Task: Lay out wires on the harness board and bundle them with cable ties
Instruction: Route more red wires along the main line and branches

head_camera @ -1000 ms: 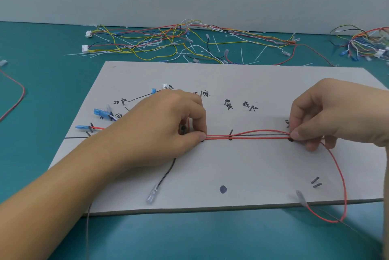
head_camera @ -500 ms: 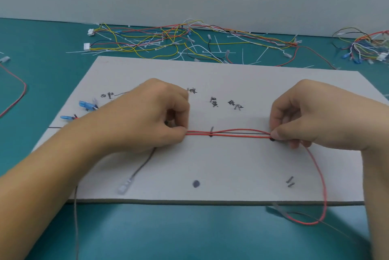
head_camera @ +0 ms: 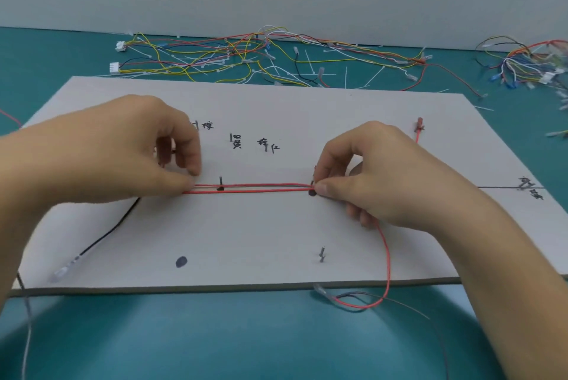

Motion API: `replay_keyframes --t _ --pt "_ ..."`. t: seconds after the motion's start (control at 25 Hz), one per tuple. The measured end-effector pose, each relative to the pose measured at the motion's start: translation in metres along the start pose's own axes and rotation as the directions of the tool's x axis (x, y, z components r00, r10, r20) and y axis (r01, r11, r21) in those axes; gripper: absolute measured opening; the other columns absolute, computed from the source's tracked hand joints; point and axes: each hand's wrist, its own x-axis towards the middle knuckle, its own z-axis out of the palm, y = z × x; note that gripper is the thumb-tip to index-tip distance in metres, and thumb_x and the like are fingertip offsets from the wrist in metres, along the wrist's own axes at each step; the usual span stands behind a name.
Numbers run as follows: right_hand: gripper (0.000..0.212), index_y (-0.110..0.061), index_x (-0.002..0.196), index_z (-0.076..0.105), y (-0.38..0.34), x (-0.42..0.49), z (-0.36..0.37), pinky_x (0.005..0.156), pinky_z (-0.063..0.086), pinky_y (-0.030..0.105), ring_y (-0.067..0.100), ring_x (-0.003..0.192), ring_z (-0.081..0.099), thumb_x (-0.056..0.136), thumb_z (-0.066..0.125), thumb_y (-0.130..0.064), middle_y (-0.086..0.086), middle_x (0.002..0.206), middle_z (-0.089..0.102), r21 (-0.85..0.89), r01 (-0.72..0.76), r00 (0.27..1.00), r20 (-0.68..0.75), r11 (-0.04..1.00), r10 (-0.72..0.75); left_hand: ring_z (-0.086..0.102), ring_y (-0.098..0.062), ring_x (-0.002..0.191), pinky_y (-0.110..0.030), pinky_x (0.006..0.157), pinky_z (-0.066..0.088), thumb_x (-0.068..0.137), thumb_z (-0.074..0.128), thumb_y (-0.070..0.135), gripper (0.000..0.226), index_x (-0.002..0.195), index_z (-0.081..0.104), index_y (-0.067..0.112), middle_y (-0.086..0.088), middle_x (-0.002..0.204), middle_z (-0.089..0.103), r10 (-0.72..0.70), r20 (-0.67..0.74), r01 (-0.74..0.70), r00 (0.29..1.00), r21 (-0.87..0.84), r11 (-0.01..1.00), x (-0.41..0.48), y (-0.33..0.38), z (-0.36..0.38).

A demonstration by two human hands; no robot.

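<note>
The grey harness board (head_camera: 276,232) lies flat on the teal table, with small pins and handwritten marks on it. Red wires (head_camera: 264,189) run straight across its middle past a pin (head_camera: 220,183). My left hand (head_camera: 129,152) pinches their left end between thumb and forefinger. My right hand (head_camera: 368,179) pinches them at the right, beside a black dot (head_camera: 312,193). From the right hand a red wire tail (head_camera: 388,259) curves down over the board's front edge to a clear terminal (head_camera: 319,290). A black wire (head_camera: 104,232) trails from under my left hand to a clear terminal (head_camera: 61,272).
A tangle of coloured wires and white cable ties (head_camera: 246,56) lies behind the board. Another wire bundle (head_camera: 528,66) sits at the far right. A red terminal (head_camera: 419,125) stands on the board's right part. A pin (head_camera: 321,253) and a dark dot (head_camera: 181,261) mark the front area.
The camera view shifted, so the board sits further right in the frame. The bowed upper red wire has been pulled straight between both hands, which keep their pinch.
</note>
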Motion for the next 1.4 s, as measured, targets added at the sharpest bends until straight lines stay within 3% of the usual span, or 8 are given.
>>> replay_keyframes --t 0.16,0.36,0.52,0.68,0.92,1.04,1.2,1.4 --pt "0.018 -0.014 0.073 0.068 0.005 0.001 -0.009 0.041 0.051 0.029 0.027 0.045 0.065 0.082 0.083 -0.014 0.011 0.062 0.069 -0.01 -0.043 0.999 -0.017 0.999 0.043 0.06 0.001 0.084 -0.027 0.061 0.045 0.07 0.077 0.047 0.01 0.077 0.07 0.046 0.026 0.086 0.063 0.065 -0.043 -0.068 0.997 -0.06 0.996 0.0 0.033 0.005" --pt "0.017 -0.015 0.071 0.072 0.011 0.0 -0.026 0.04 0.045 0.021 0.015 0.043 0.058 0.085 0.081 -0.016 0.006 0.055 0.068 -0.083 -0.099 0.995 0.01 0.992 0.101 0.056 0.001 0.076 -0.032 0.068 0.047 0.087 0.07 0.023 0.02 0.083 0.071 0.042 0.021 0.082 0.061 0.068 -0.088 -0.07 0.994 -0.017 0.997 0.006 0.064 0.011" --pt "0.017 -0.014 0.073 0.073 0.013 -0.004 -0.033 0.046 0.05 0.022 0.015 0.045 0.063 0.088 0.076 -0.008 0.008 0.06 0.071 -0.081 -0.119 0.992 0.043 0.99 0.123 0.057 -0.005 0.076 -0.028 0.068 0.046 0.093 0.064 0.028 0.012 0.098 0.073 0.035 0.016 0.079 0.06 0.083 -0.128 -0.09 0.988 -0.047 0.995 0.019 0.097 0.033" --pt "0.017 -0.01 0.071 0.073 0.012 -0.007 -0.036 0.045 0.049 0.018 0.016 0.045 0.065 0.087 0.076 -0.002 0.01 0.06 0.072 -0.032 -0.141 0.988 0.055 0.989 0.143 0.064 -0.016 0.075 -0.038 0.076 0.057 0.09 0.067 0.025 0.007 0.086 0.072 0.027 0.008 0.087 0.069 0.09 -0.143 -0.108 0.986 -0.123 0.987 0.03 0.111 0.053" --pt "0.019 -0.014 0.069 0.07 0.015 -0.008 -0.042 0.048 0.046 0.022 0.016 0.043 0.067 0.076 0.088 -0.012 0.0 0.058 0.071 -0.105 -0.145 0.987 -0.086 0.984 0.136 0.059 -0.002 0.066 -0.032 0.067 0.056 0.083 0.067 0.02 0.009 0.079 0.071 0.027 0.012 0.077 0.067 0.063 -0.206 -0.108 0.976 -0.214 0.971 0.03 0.109 0.063" --pt "0.022 -0.014 0.071 0.068 0.018 -0.009 -0.047 0.058 0.048 0.027 0.018 0.045 0.069 0.072 0.091 -0.011 0.001 0.059 0.071 -0.152 -0.19 0.98 -0.094 0.97 0.177 0.058 0.002 0.065 -0.026 0.065 0.053 0.081 0.069 0.019 0.011 0.082 0.074 0.028 0.014 0.077 0.068 0.061 -0.197 -0.11 0.979 -0.249 0.962 0.031 0.109 0.065" --pt "0.021 -0.016 0.071 0.072 0.021 -0.011 -0.054 0.057 0.057 0.034 0.02 0.046 0.07 0.071 0.092 -0.012 0.004 0.063 0.072 -0.179 -0.265 0.963 -0.102 0.947 0.25 0.057 0.004 0.068 -0.019 0.061 0.045 0.084 0.069 0.02 0.012 0.082 0.075 0.029 0.014 0.081 0.066 0.052 -0.184 -0.105 0.982 -0.29 0.951 0.031 0.107 0.068" --pt "0.018 -0.027 0.066 0.077 0.018 -0.013 -0.055 0.058 0.06 0.033 0.018 0.048 0.069 0.073 0.089 -0.017 0.001 0.062 0.072 -0.238 -0.28 0.959 -0.11 0.93 0.26 0.056 0.0 0.069 -0.028 0.065 0.049 0.082 0.068 0.019 0.011 0.077 0.072 0.028 0.012 0.082 0.064 0.076 -0.201 -0.132 0.977 -0.281 0.951 0.032 0.107 0.069"
